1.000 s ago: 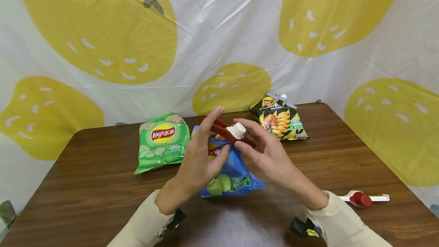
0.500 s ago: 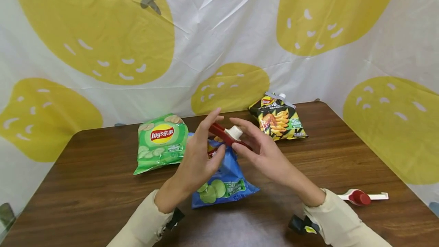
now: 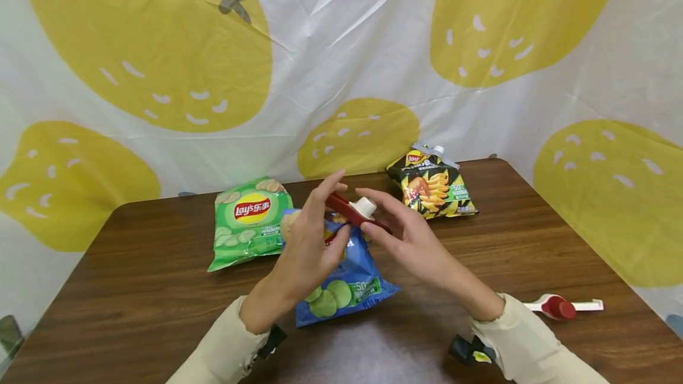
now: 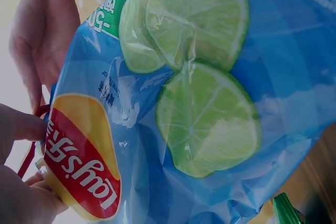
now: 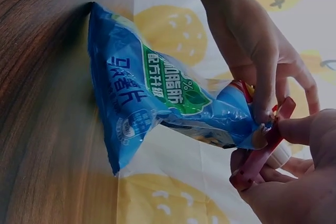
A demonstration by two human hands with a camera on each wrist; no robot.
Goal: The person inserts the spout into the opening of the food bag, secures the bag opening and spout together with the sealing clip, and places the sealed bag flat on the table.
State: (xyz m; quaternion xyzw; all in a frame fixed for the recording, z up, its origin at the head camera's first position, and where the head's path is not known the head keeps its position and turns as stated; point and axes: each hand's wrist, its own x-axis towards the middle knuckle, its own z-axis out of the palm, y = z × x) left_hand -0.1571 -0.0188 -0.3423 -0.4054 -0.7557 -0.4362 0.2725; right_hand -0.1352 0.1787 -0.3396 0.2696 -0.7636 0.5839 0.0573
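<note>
My left hand [image 3: 301, 256] pinches the gathered top of a blue Lay's chip bag [image 3: 341, 280], which hangs below with lime slices on its front. In my right hand [image 3: 416, 245], thumb and fingers grip a red bag clip [image 3: 341, 205] with a white screw cap [image 3: 365, 207]. The clip lies along the bag's mouth; the right wrist view shows its red bar [image 5: 257, 161] right beside the pinched bag top. Whether the clip is fastened cannot be seen. The left wrist view is mostly filled by the bag's printed front [image 4: 131, 103].
A green Lay's bag [image 3: 251, 224] lies left of my hands on the wooden table [image 3: 160, 313]. Behind and to the right lies a black chip bag [image 3: 434, 188] with a grey clip [image 3: 448, 162] on its top. Another clip, white with a red cap [image 3: 561, 308], lies at right.
The blue bag's lower end has swung left and toward me. Clip and hands have shifted only slightly; the left hand still pinches the bag, the right still grips the clip.
</note>
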